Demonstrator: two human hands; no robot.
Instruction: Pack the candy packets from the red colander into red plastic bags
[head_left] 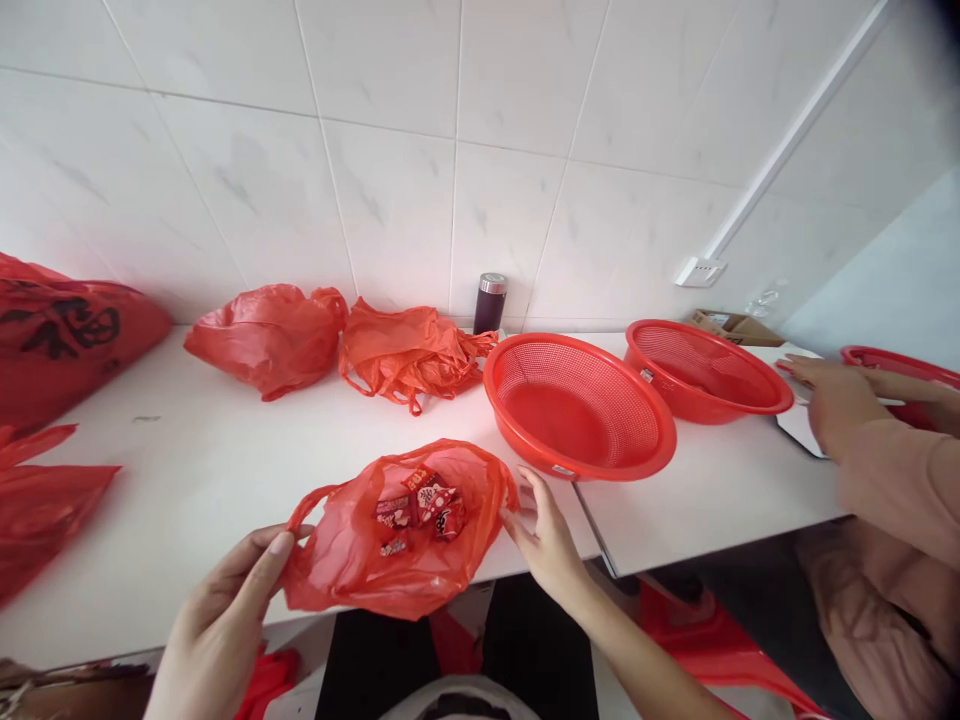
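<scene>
A thin red plastic bag (337,550) lies spread at the table's front edge, its mouth wide toward me. Several small wrapped packets (431,503) in red, white and purple rest inside it. My left hand (236,590) pinches the bag's left handle between thumb and fingers. On the other side, my right hand (547,535) grips the bag's right rim, thumb against the plastic and some fingers raised. Just beyond my right hand stands a red mesh basket (577,400) with nothing seen in it.
Along the wall sit a filled red bag (270,340), a heap of red bags (412,350) and a dark flask (490,303). A second red basket (705,370) stands to the right. Larger red bags (67,330) are at left. Another person's arm (855,410) reaches in at right.
</scene>
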